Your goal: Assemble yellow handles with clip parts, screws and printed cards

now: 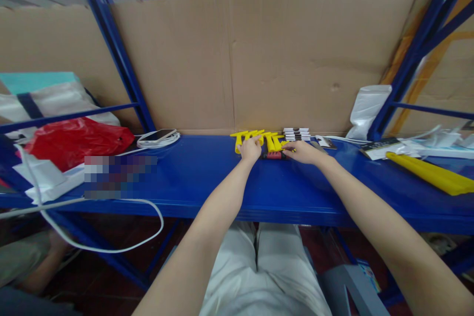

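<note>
Several yellow T-shaped plastic pieces (274, 142) stand in a row at the back of the blue shelf, close to the cardboard. My left hand (251, 149) is at the left part of this row, its bent fingers closed around a yellow piece and partly hiding it. At the right end, my right hand (304, 152) pinches a yellow piece between thumb and fingers; most of that piece is covered. Between the hands, in front of the row, lies a red and black object (274, 155), perhaps a tool handle. A stack of small white and black packs (296, 134) sits behind my right hand.
Cardboard (289, 59) walls off the back between blue posts. Leftward are a phone (158, 135) on a coiled white cable, a red bag (79, 142) and a cable looping over the edge. Rightward lie a yellow strip (431, 173) and a white pouch (368, 111).
</note>
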Demonstrator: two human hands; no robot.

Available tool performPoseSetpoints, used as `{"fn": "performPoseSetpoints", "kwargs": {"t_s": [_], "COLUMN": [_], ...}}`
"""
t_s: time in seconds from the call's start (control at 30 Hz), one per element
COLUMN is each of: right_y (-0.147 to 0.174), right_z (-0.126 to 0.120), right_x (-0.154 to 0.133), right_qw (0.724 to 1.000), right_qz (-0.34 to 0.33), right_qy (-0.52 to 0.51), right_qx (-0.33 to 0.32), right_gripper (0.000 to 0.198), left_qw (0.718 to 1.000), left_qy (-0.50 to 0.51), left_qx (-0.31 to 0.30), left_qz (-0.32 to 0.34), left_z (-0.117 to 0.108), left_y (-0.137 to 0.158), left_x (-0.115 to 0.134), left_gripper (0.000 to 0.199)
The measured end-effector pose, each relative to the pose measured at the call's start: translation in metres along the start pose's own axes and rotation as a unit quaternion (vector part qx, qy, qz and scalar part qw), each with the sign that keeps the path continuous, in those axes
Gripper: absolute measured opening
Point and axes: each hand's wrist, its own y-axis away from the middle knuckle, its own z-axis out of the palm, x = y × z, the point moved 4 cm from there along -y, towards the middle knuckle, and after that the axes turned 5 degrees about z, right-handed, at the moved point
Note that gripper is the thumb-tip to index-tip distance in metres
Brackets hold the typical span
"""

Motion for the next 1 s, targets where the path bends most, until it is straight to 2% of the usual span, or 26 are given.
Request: {"fn": "performPoseSetpoints", "kwargs": {"t_s": [0.3, 0.4, 0.5, 0.63, 0.8, 0.9, 1.0], "right_y": [-0.002, -0.005, -0.009, -0.016, -0.017, -0.013, -0.008], "right_z": [0.003, 0.003, 0.001, 0.000, -0.005, -0.011, -0.018], "right_x": [0.005, 0.011, 0.020, 0.039, 0.059, 0.065, 0.069], "right_qw": [1.000, 0.996, 0.983, 0.934, 0.835, 0.778, 0.746], "right_qz": [0.008, 0.047, 0.101, 0.160, 0.189, 0.204, 0.231], "right_qy": [-0.017, -0.050, -0.112, -0.251, -0.413, -0.477, -0.494], "right_qx": [0.024, 0.053, 0.107, 0.196, 0.310, 0.354, 0.383], "right_gripper": [0.029, 0.036, 0.049, 0.047, 0.040, 0.041, 0.043], "left_qw": [0.983, 0.964, 0.930, 0.895, 0.873, 0.865, 0.850], "left_qy": [0.151, 0.235, 0.339, 0.428, 0.484, 0.494, 0.497], "left_qx": [0.090, 0.119, 0.141, 0.110, 0.003, -0.072, -0.161], "left_qz": [-0.044, -0.034, 0.020, 0.061, 0.059, 0.056, 0.062], "left_z": [-0.013, -0.008, -0.003, -0.001, -0.003, 0.000, 0.003], "left_y": [-0.001, -0.006, -0.011, -0.010, -0.001, 0.004, 0.012], "left_x": [0.002, 0.000, 0.002, 0.011, 0.027, 0.033, 0.040], "left_gripper": [0.035, 0.033, 0.034, 0.033, 0.035, 0.038, 0.049]}}
